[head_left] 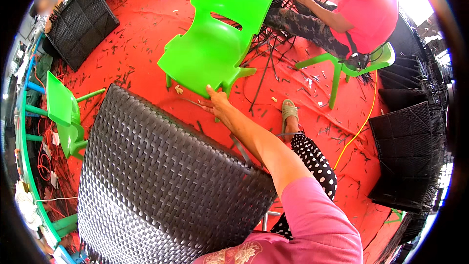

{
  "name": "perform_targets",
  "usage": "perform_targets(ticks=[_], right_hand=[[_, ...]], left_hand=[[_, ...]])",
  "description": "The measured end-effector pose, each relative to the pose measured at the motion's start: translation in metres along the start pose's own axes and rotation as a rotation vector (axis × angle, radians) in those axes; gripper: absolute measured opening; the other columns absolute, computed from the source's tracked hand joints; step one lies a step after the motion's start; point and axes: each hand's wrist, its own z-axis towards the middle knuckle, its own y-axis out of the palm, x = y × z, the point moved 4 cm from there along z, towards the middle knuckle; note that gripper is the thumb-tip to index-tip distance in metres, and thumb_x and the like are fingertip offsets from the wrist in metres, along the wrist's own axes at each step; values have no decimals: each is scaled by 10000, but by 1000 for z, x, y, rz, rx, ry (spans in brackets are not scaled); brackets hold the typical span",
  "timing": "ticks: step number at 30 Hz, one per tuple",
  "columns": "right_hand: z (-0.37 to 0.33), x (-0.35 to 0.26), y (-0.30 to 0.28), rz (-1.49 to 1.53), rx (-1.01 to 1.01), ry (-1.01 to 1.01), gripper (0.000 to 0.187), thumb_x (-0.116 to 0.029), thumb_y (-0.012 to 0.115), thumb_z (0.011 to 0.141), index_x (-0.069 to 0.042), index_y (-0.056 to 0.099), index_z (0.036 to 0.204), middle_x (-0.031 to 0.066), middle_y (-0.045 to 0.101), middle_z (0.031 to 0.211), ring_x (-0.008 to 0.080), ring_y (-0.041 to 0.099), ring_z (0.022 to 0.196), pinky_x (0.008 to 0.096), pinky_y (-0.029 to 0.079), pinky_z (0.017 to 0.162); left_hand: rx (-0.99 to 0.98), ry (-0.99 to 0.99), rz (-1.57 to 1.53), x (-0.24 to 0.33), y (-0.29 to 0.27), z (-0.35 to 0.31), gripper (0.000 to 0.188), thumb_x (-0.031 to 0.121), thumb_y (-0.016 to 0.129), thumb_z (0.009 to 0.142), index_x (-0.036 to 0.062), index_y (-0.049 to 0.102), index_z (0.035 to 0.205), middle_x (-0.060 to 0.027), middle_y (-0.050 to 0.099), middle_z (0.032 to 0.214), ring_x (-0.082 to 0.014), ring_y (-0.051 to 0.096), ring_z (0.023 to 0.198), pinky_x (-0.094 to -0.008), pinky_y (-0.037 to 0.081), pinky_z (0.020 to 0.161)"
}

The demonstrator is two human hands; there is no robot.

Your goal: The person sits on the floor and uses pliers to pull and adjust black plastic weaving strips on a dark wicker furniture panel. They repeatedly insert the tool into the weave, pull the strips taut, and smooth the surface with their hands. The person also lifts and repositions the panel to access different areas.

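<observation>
My right hand (pixel 216 104) reaches out to the front edge of a bright green plastic chair (pixel 195 63). The thumb lies on the seat's edge and the other fingers are below it, so the hand looks closed on the rim. A thin dark strip (pixel 195 102) passes by these fingers; whether they also touch it I cannot tell. Under my outstretched arm a large black woven wicker panel (pixel 171 181) stands close to my body, filling the lower left. My left hand is out of view.
A smaller green chair (pixel 66 112) stands at the left. A person in a pink shirt (pixel 369 12) sits on a green seat (pixel 386 58), handling black wicker. Black woven pieces (pixel 403 142) line the right side. A yellow cable (pixel 359 132) crosses the red floor (pixel 141 24), scattered with dark scraps.
</observation>
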Motion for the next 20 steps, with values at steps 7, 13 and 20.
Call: perform_targets(ticks=[7,13,20], right_hand=[[-31,16,-19,4,-110,40,348,-397,509,934,-110,498,1131,97,641,959,200,673,744,323,519,543],[-38,76,-89,54,-18,-36,405,-329,571,910,-29,499,1173,129,593,1032,248,568,920,364,473,676],[-192,22,-71,-541,-211,245,610,-439,562,904,72,474,1225,188,577,1130,218,574,923,383,485,728]], left_hand=[[57,-62,20,-18,-33,-6,742,574,438,891,29,380,1392,-124,394,1421,-247,404,1265,-359,304,1059],[54,-123,-5,-55,-90,16,745,581,445,885,32,394,1387,-125,404,1415,-249,410,1260,-361,309,1056],[1,-117,-408,-117,-107,40,809,575,496,875,-77,396,1343,-141,453,1358,-240,478,1180,-335,368,1000]])
